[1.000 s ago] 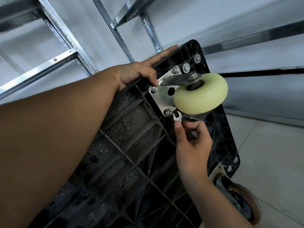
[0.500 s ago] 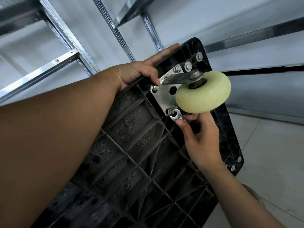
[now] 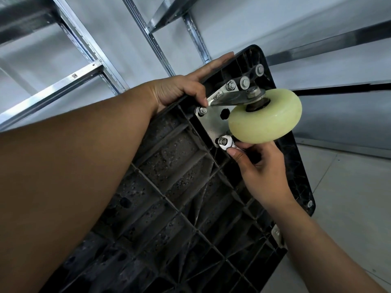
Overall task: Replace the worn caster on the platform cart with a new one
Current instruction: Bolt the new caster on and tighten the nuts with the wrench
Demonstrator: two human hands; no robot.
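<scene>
Handle of small silver wrench hidden inside right hand pinching it, head on hex nut; left hand clasps edge of black ribbed plastic cart platform.

Fig. Cool, even, diffuse light fills the view, and no shadow has a hard edge. The pale wheel is the brightest surface and shows no blown-out glare. Small glints sit on the wrench and the bolts. The ribbed underside of the cart is dim, its pockets near black toward the lower left. My left forearm, closest to the lens, looms large and slightly soft. Wide-angle distortion bows the shelving rails near the edges. My left hand, my right hand and the wheel are in sharp focus.
</scene>
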